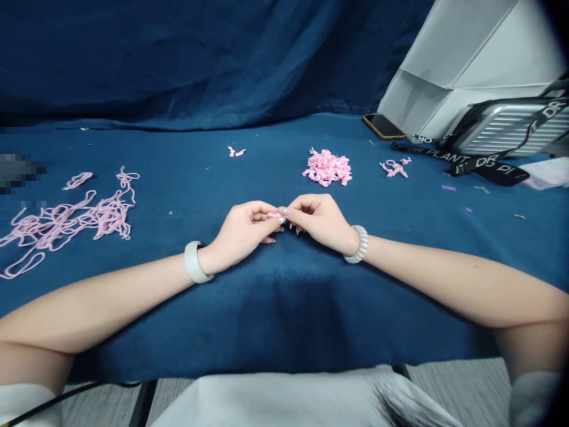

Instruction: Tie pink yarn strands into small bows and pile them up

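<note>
seen from the head camera, the left hand [242, 234] and the right hand [317, 222] meet in front of the body, raised a little above a navy blue fabric cover [284, 308] on the table. their fingertips nearly touch, and both are pinched together on a short piece of pale pink yarn [273, 215]. the fingers mostly hide it, so its exact shape can't be made out. the remaining fingers of both hands curl loosely inward.

a white silicone wristband [193, 261] circles the left wrist, and a pearly white spiral-coil bracelet [358, 244] circles the right.

ahead of the hands lies a small heap of knotted pink yarn pieces [328, 168]. a loose cluster of pink yarn scraps [393, 168] sits to its right, and two small pink yarn bits [237, 152] sit to its left. to the left of the left hand spreads a long tangle of loose pink yarn [66, 222].

in the far right corner, a ridged silver hard case [507, 127] with a black lettered strap [484, 169] lies beside a black smartphone [382, 126], in front of a folded white panel [462, 65]. a dark blue cloth backdrop [178, 59] hangs behind.
</note>
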Demonstrator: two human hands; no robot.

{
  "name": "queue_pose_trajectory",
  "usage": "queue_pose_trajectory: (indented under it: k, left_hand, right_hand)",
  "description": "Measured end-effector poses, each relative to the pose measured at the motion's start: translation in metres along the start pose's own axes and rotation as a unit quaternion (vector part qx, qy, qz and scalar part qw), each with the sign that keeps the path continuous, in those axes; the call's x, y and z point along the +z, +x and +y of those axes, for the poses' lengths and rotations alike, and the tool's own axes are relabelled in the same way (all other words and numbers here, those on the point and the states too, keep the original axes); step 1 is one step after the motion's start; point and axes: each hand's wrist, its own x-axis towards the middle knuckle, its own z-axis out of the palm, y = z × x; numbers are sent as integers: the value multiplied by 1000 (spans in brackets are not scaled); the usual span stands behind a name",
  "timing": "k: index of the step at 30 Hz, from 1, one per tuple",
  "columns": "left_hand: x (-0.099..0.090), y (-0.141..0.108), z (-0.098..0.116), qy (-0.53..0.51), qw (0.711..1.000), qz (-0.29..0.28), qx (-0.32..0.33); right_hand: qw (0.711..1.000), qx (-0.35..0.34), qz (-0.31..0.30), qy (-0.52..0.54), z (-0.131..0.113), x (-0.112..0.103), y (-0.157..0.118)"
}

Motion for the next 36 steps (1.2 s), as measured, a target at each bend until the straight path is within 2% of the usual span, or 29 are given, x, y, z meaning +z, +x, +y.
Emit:
queue_pose_trajectory:
  k: [7, 14, 19, 26, 36]
  left_hand:
    - [-1, 1, 0, -23, 1000, 18, -11]
    - [-4, 2, 2, -84, 996, 9, -39]
    - [-5, 0, 2, -34, 999, -19, -17]
    - [-1, -1, 1, 15, 1000, -14, 3]
    - [-4, -1, -1, -16, 1000, -3, 13]
  right_hand:
    - [1000, -13, 1, -19, 0, 0, 1]
    - [1000, -7, 9, -13, 0, 0, 0]
    - [1000, -11, 9, -8, 0, -1, 0]
    - [1000, -15, -5, -19, 0, 0, 0]
    - [1000, -24, 1, -18, -1, 1, -1]
